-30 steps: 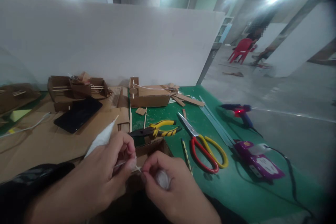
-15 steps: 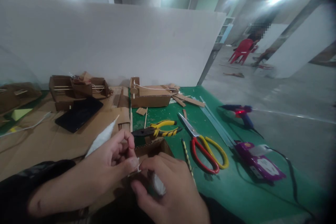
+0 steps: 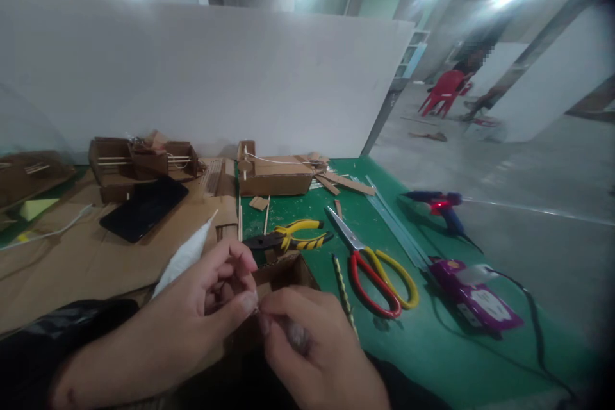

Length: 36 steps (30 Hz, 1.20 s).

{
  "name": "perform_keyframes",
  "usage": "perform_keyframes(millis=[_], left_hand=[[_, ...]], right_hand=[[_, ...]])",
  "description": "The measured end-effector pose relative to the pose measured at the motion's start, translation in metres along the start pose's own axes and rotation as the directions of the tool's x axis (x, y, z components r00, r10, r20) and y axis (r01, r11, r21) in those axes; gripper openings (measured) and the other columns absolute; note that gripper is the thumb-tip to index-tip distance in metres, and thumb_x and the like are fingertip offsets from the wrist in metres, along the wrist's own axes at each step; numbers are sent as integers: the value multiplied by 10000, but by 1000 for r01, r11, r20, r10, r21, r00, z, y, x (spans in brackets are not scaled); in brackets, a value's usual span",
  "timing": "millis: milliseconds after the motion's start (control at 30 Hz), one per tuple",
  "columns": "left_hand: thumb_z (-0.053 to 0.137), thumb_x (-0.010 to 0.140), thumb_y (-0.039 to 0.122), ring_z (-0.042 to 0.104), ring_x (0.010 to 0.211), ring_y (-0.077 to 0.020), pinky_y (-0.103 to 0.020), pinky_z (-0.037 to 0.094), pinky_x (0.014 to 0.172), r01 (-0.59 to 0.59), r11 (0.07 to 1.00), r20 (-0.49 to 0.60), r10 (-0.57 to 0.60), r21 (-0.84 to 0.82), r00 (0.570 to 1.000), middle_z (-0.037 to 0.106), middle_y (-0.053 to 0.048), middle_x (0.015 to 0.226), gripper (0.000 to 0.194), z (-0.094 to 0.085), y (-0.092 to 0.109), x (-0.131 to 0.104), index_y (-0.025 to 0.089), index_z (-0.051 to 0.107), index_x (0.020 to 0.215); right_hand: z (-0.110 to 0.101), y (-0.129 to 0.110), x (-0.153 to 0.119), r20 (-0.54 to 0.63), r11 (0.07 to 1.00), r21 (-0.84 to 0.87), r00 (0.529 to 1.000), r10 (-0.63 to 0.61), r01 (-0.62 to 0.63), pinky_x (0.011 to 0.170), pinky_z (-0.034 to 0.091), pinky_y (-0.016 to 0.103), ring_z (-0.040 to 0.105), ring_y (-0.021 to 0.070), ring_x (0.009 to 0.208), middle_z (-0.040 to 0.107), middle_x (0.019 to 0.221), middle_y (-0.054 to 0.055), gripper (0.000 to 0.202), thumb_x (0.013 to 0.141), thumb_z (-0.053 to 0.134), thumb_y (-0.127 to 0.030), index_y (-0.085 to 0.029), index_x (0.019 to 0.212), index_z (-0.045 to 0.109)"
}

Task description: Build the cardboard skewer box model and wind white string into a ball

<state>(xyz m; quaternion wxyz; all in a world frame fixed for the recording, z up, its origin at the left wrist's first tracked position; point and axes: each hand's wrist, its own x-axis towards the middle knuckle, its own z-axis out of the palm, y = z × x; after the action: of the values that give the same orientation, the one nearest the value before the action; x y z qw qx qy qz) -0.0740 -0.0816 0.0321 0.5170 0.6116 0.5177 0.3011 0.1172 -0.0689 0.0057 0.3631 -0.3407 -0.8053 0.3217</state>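
Observation:
My left hand (image 3: 223, 291) is closed, thumb and fingers pinching a thin white string (image 3: 257, 309) that barely shows. Against it, my right hand (image 3: 312, 333) pinches the same spot with thumb and forefinger. Under the curled fingers of that hand sits a pale rounded bundle (image 3: 298, 336); its kind is unclear. Both hands are over an open cardboard box (image 3: 286, 274), which they partly hide. A white wrapped thing with a thin stick (image 3: 182, 256) lies behind my left wrist. Beyond the box lie yellow-and-black pliers (image 3: 293, 237).
Red-and-yellow scissors (image 3: 379, 275) and a striped rod (image 3: 343, 295) lie to the right. Past them are clear glue sticks (image 3: 394, 218), a glue gun (image 3: 439, 205) with a red light and a purple power strip (image 3: 473, 298). A black tablet (image 3: 144, 208) and cardboard models (image 3: 276, 179) are behind.
My right thumb has come up against the forefinger, closing the pinch. My left fingers have shifted slightly right. The white string between them shows less.

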Motion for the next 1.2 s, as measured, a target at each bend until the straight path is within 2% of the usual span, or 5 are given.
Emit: perform_keyframes(millis=[367,567,867,1033,1200], left_hand=[[518,957,396,490,721,-117,-203,440,661,-45,997,1,45,63,999,544,17,860,199,-2,1,0,247,493,1088],[590,918,443,570,802,-147,-228,474,721,-21,999,24,22,-42,999,610,-5,874,299,-2,-1,4,236,576,1133],[608,883,503,432,611,-118,-216,338,542,36,985,42,-44,169,998,564,17,702,319,-9,7,5,201,696,935],[625,900,438,606,819,-171,-248,466,714,-44,997,69,40,57,997,682,-30,882,252,-9,1,6,197,692,869],[609,929,411,631,860,-156,-228,494,771,-72,996,84,76,-47,994,684,-14,914,212,-8,-4,6,211,673,897]], right_hand=[[-3,2,2,156,861,347,928,339,-373,526,349,208,468,103,540,532,560,-20,254,914,500,-336,-179,719,546],[-3,4,3,183,795,470,923,338,-384,509,343,197,452,92,517,516,546,-33,276,940,517,-379,-173,757,525],[-2,7,4,214,768,491,912,351,-411,505,345,187,457,84,513,525,552,-38,278,942,525,-397,-170,782,534],[-1,7,2,223,787,460,911,346,-412,512,342,193,454,86,520,525,557,-37,283,947,514,-394,-170,775,529],[-1,7,2,231,783,459,908,351,-419,524,347,203,467,93,525,528,558,-31,306,950,515,-415,-169,769,528]])
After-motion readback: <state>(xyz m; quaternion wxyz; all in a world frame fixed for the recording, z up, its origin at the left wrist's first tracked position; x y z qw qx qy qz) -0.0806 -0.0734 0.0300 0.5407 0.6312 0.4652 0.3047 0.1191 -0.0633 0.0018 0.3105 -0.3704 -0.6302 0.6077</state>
